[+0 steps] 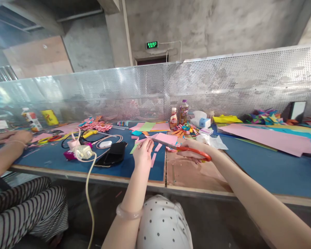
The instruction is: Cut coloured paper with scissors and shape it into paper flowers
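Your right hand [194,152] gripped the orange scissors [182,148], blades open. Your left hand [143,154] pinched the pink paper [166,138] over the worktop [261,162].

One view only, head cam, worn by the person seated at the worktable [197,173]. Looks fwd and down, wide-angle, edges bent. Close range: both forearms fill the lower frame, left hand [143,154] and right hand [194,152] near centre. Beyond the hands, the perforated metal screen [223,86] runs across; concrete wall above. A co-worker's arm [5,152] enters far left of the hands.
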Demonstrator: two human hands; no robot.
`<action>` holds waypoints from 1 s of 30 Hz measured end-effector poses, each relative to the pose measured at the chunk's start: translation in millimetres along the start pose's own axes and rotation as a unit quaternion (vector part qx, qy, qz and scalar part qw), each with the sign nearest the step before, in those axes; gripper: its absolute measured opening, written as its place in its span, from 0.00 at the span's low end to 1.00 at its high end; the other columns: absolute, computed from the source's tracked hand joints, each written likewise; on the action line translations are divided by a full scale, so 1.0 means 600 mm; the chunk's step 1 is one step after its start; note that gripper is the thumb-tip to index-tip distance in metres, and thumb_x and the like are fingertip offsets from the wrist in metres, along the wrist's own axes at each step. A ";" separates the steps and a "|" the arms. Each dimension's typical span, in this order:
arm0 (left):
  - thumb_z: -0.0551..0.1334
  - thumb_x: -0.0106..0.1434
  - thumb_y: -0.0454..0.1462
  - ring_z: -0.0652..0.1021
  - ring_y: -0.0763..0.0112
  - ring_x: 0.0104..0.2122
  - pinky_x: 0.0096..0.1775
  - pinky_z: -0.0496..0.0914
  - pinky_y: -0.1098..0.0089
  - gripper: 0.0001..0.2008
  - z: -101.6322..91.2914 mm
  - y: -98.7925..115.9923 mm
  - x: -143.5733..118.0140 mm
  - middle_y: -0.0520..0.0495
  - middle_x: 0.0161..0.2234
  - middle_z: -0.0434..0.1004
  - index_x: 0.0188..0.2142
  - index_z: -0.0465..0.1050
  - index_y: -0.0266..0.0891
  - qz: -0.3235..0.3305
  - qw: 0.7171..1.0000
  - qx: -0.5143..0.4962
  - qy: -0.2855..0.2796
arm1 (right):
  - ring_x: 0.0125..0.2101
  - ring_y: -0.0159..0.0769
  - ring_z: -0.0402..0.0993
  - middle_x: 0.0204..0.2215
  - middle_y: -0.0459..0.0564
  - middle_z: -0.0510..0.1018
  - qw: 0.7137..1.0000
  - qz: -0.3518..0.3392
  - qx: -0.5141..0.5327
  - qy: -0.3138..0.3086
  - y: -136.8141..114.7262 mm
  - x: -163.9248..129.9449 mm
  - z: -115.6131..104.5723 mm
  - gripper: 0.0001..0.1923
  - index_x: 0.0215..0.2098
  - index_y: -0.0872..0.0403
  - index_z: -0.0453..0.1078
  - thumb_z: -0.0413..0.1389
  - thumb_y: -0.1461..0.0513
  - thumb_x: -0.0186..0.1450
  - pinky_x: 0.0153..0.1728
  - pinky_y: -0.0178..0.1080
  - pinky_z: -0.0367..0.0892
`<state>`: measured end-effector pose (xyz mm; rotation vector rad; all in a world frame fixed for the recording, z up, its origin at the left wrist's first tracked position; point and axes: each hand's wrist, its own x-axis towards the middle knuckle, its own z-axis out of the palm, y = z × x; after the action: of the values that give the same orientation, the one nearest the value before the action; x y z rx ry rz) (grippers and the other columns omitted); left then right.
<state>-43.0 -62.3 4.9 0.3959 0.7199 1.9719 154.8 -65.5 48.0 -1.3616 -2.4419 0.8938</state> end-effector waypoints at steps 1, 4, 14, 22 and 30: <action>0.61 0.53 0.22 0.79 0.70 0.31 0.43 0.73 0.68 0.07 0.000 0.000 0.000 0.45 0.24 0.76 0.24 0.68 0.31 0.000 1.000 -0.001 0.001 | 0.17 0.24 0.66 0.20 0.42 0.71 1.000 0.002 -0.003 -0.003 0.001 0.000 0.000 0.17 0.30 0.59 0.68 0.51 0.53 0.63 0.18 0.29 0.63; 0.61 0.54 0.22 0.79 0.71 0.30 0.42 0.73 0.68 0.07 0.001 0.001 -0.001 0.45 0.24 0.76 0.24 0.68 0.30 -0.001 1.000 -0.002 0.003 | 0.19 0.23 0.66 0.23 0.42 0.72 1.000 0.005 -0.013 -0.007 0.003 -0.001 -0.001 0.15 0.33 0.59 0.68 0.50 0.54 0.65 0.20 0.29 0.65; 0.61 0.54 0.23 0.79 0.71 0.30 0.42 0.73 0.70 0.05 -0.003 -0.001 0.003 0.45 0.25 0.76 0.25 0.69 0.31 0.000 1.000 -0.001 0.001 | 0.09 0.25 0.59 0.11 0.42 0.66 0.999 -0.020 -0.029 0.014 0.014 0.012 -0.003 0.15 0.24 0.56 0.68 0.54 0.52 0.56 0.11 0.29 0.53; 0.65 0.54 0.33 0.77 0.77 0.29 0.32 0.71 0.77 0.05 -0.008 0.004 0.004 0.48 0.32 0.75 0.31 0.71 0.37 -0.011 0.998 0.037 0.052 | 0.08 0.25 0.60 0.09 0.40 0.64 0.999 -0.025 -0.025 0.010 0.038 0.015 -0.012 0.18 0.23 0.55 0.63 0.53 0.48 0.55 0.09 0.27 0.52; 0.59 0.58 0.26 0.75 0.81 0.28 0.35 0.71 0.82 0.06 0.005 0.010 0.006 0.48 0.28 0.73 0.26 0.68 0.32 -0.004 0.997 -0.031 0.071 | 0.08 0.23 0.57 0.10 0.40 0.64 0.997 -0.040 0.049 -0.032 0.031 -0.005 -0.017 0.21 0.19 0.55 0.58 0.53 0.47 0.55 0.07 0.27 0.51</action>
<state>-47.1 -60.6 10.9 0.2170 0.7474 2.0244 174.0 -56.8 45.6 -1.2121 -2.4439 1.0375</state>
